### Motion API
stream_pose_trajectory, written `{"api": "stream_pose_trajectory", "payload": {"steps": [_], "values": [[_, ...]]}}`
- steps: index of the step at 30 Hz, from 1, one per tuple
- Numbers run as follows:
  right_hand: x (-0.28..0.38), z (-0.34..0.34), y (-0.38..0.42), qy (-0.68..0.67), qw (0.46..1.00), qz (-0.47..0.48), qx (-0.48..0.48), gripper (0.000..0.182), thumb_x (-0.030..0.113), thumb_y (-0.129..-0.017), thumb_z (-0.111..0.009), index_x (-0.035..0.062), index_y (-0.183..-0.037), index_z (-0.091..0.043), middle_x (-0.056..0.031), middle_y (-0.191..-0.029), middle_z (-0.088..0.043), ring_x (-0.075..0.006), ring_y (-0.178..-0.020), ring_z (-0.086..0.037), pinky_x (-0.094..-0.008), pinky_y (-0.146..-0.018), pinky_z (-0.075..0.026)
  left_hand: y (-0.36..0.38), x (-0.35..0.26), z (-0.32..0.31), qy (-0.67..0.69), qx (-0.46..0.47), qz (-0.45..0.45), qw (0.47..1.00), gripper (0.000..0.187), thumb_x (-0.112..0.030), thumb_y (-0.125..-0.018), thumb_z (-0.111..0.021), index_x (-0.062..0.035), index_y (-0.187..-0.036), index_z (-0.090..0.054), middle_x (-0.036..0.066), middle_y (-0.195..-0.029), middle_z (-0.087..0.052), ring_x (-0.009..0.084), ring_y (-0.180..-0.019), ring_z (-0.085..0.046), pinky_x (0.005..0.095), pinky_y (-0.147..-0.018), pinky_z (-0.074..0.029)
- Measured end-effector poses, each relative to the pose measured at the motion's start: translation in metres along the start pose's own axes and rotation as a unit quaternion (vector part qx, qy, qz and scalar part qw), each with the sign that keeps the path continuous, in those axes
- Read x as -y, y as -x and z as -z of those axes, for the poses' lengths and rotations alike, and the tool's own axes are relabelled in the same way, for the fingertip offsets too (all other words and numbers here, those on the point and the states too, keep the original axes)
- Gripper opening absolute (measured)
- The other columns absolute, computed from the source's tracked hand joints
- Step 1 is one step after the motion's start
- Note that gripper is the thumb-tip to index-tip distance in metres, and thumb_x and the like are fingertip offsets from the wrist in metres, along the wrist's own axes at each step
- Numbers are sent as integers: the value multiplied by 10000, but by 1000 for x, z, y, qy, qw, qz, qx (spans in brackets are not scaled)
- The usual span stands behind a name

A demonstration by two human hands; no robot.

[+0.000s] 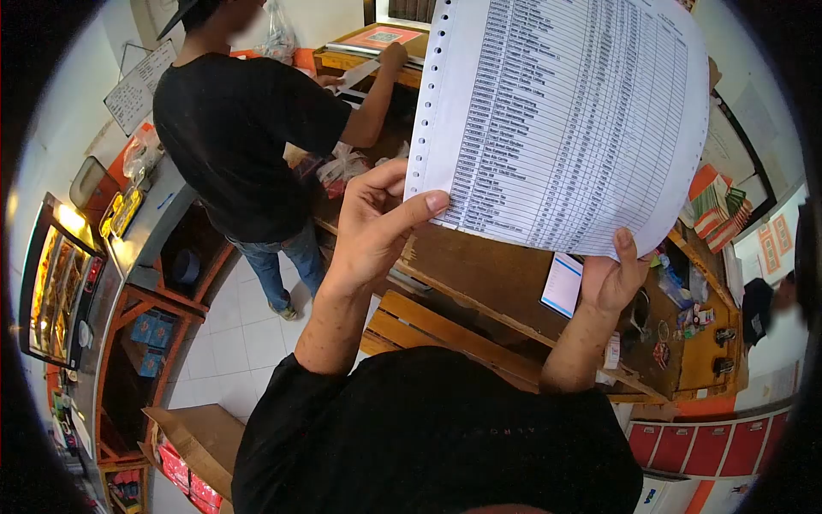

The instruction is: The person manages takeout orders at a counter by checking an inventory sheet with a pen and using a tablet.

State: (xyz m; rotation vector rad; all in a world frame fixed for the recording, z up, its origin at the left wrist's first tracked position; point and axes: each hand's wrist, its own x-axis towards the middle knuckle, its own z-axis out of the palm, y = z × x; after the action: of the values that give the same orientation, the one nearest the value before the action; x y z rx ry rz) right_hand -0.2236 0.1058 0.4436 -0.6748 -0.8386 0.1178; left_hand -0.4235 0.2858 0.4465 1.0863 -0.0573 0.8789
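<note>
A large printed sheet with rows of text and a column grid is held up in front of me; punched holes run down its left edge. My left hand pinches its lower left corner, thumb on the printed face. My right hand grips the lower right edge, its thumb on the front and the other fingers partly behind the paper. Below the sheet, near my right hand, a phone with a lit screen lies on the brown wooden table.
At the upper left a person in a black shirt stands handling papers. A wooden bench is below the table. A lit display case stands left, an open cardboard box lower left. Another person is partly visible at right.
</note>
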Motion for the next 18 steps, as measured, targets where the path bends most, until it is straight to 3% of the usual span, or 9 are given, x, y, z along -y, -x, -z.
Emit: {"api": "stream_pose_trajectory", "payload": {"steps": [18], "values": [[-3, 8, -5, 12, 1000, -6, -1, 564, -35, -821, -543, -32, -1351, -348, -166, -1307, -468, -274, -1188, -481, -434, -1022, -393, -3, 3, -2, 8, 6, -12, 1000, 269, 7, -823, -647, 70, -1079, -595, 162, -983, -675, 157, -852, -660, 274, -766, -533]]}}
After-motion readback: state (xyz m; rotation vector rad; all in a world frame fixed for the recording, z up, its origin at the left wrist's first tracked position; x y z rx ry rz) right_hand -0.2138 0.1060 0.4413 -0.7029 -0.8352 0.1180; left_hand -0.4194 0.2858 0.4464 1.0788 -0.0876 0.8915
